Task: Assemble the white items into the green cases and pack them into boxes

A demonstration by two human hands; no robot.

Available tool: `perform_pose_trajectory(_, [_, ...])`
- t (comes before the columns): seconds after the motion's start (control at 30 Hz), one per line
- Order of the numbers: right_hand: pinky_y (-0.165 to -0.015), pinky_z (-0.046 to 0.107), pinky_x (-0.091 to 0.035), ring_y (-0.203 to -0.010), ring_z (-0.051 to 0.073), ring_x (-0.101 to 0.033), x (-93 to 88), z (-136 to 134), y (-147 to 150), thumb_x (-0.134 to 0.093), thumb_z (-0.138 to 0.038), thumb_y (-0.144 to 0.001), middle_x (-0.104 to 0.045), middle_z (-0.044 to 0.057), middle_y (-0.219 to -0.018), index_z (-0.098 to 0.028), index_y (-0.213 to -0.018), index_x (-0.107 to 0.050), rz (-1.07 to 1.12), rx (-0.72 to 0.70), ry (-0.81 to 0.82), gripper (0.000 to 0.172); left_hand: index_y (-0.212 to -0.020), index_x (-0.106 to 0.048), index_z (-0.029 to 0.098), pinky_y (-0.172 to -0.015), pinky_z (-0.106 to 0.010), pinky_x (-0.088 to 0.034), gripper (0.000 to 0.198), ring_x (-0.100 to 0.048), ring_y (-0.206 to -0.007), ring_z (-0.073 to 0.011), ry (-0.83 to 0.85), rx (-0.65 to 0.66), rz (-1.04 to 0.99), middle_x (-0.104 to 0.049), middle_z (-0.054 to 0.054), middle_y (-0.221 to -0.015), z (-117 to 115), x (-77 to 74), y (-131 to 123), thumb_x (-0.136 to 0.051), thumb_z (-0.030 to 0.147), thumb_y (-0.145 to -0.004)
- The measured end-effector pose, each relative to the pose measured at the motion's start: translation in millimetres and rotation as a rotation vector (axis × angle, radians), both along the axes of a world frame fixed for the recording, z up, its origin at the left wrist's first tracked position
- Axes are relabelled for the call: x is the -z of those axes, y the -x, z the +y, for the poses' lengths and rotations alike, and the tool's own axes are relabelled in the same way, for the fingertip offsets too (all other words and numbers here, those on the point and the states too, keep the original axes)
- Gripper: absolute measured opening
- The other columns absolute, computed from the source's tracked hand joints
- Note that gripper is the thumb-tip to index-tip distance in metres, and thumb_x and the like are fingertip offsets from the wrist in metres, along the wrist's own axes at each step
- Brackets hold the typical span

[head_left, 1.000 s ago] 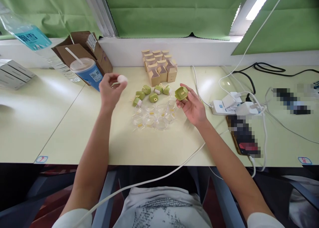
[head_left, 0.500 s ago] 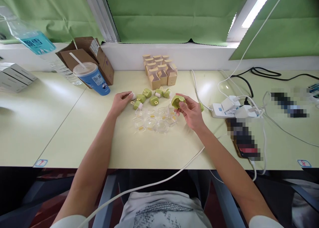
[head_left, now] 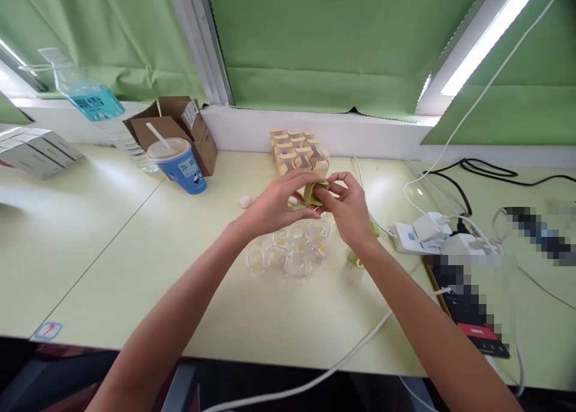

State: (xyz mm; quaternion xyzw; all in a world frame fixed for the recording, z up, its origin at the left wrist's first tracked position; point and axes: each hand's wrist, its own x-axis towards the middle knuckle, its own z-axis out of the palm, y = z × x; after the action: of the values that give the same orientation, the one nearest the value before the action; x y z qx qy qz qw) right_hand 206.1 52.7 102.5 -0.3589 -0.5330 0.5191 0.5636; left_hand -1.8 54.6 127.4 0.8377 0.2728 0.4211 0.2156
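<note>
A green case (head_left: pixel 315 193) is held up between both hands, above the middle of the table. My right hand (head_left: pixel 348 208) grips it with the thumb pressed on its near face. My left hand (head_left: pixel 281 202) reaches in from the left, its fingers and thumb around the case's left side. Below the hands lie several clear plastic shells (head_left: pixel 297 263). A small white piece (head_left: pixel 245 201) rests left of my left hand. Another green case (head_left: pixel 353 258) lies partly behind my right wrist. The other green cases are mostly hidden by the hands.
Small beige boxes (head_left: pixel 299 151) stand at the back. On the left are a blue cup (head_left: pixel 182 172), a brown carton (head_left: pixel 207 148) and a bottle (head_left: pixel 96 103). A power strip (head_left: pixel 411 238), a phone (head_left: pixel 472 310) and cables lie on the right.
My left hand has left the small white piece and come right to the green case. The view has tilted up. A green case now shows beside my right wrist.
</note>
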Motion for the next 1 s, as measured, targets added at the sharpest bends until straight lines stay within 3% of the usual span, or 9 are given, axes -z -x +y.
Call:
perform_pose_trajectory(0.13, [-0.05, 0.029, -0.064, -0.059, 0.015, -0.071, -13.0, 11, 13, -0.097, -0.056, -0.088, -0.074, -0.004, -0.077, -0.028, -0.091, -0.055, -0.062, 0.077, -0.117, 0.05, -0.132, -0.08, 0.027, -0.093, -0.035, -0.07, 0.046, -0.08, -0.115, -0.0238, -0.098, -0.077, -0.114, -0.083, -0.011, -0.129, 21, 1.0, -3, -0.089, 0.055, -0.098])
perform_pose_trajectory(0.3, [-0.049, 0.031, -0.061, -0.061, 0.012, -0.07, -13.9, 6, 11, -0.093, -0.048, -0.089, -0.085, 0.005, -0.113, -0.023, -0.095, -0.084, -0.251, 0.169, -0.149, 0.027, -0.133, -0.08, 0.027, -0.106, -0.043, -0.067, 0.053, -0.079, -0.119, -0.0263, -0.271, -0.118, -0.026, -0.082, -0.011, -0.126, 33, 14.7, 10, -0.087, 0.064, -0.095])
perform_pose_trajectory(0.4, [-0.055, 0.029, -0.058, -0.071, 0.014, -0.072, -13.0, 6, 9, -0.087, -0.032, -0.09, -0.085, 0.005, -0.109, -0.023, -0.083, -0.085, -0.374, 0.195, -0.19, 0.012, -0.135, -0.08, 0.031, -0.104, -0.045, -0.068, 0.048, -0.078, -0.12, -0.0274, -0.321, -0.169, 0.052, -0.078, -0.011, -0.129, 32, 20.4, 9, -0.085, 0.062, -0.099])
perform_pose_trajectory(0.53, [-0.064, 0.029, -0.061, -0.093, 0.018, -0.074, -4.9, 7, 9, -0.082, -0.021, -0.088, -0.078, 0.006, -0.111, -0.022, -0.075, -0.077, -0.439, 0.27, -0.274, 0.014, -0.135, -0.079, 0.037, -0.103, -0.048, -0.069, 0.036, -0.077, -0.122, -0.0281, -0.339, -0.216, 0.1, -0.075, -0.009, -0.132, 28, 23.7, 3, -0.082, 0.054, -0.104])
perform_pose_trajectory(0.67, [-0.062, 0.027, -0.06, -0.098, 0.019, -0.071, 3.2, 6, 9, -0.081, -0.024, -0.092, -0.069, 0.007, -0.111, -0.022, -0.075, -0.072, -0.438, 0.324, -0.334, 0.019, -0.136, -0.076, 0.037, -0.102, -0.05, -0.071, 0.034, -0.077, -0.126, -0.0303, -0.332, -0.205, 0.108, -0.075, -0.009, -0.136, 22, 19.8, -3, -0.084, 0.048, -0.104])
perform_pose_trajectory(0.83, [-0.044, 0.023, -0.04, -0.075, 0.011, -0.062, 4.7, 6, 12, -0.088, -0.044, -0.09, -0.067, 0.007, -0.114, -0.021, -0.085, -0.076, -0.214, 0.155, -0.15, 0.026, -0.14, -0.073, 0.032, -0.096, -0.04, -0.073, 0.033, -0.078, -0.125, -0.0241, -0.356, -0.193, 0.071, -0.076, -0.006, -0.135, 16, 15.4, -9, -0.079, 0.027, -0.107])
perform_pose_trajectory(1.0, [-0.042, 0.024, -0.034, -0.067, 0.007, -0.053, 4.5, 6, 12, -0.095, -0.051, -0.085, -0.068, 0.008, -0.126, -0.022, -0.084, -0.078, -0.175, 0.082, -0.064, 0.034, -0.134, -0.074, 0.035, -0.089, -0.039, -0.072, 0.031, -0.08, -0.111, -0.0219, -0.314, -0.246, 0.153, -0.077, -0.004, -0.124, 17, 18.9, -8, -0.083, 0.039, -0.105])
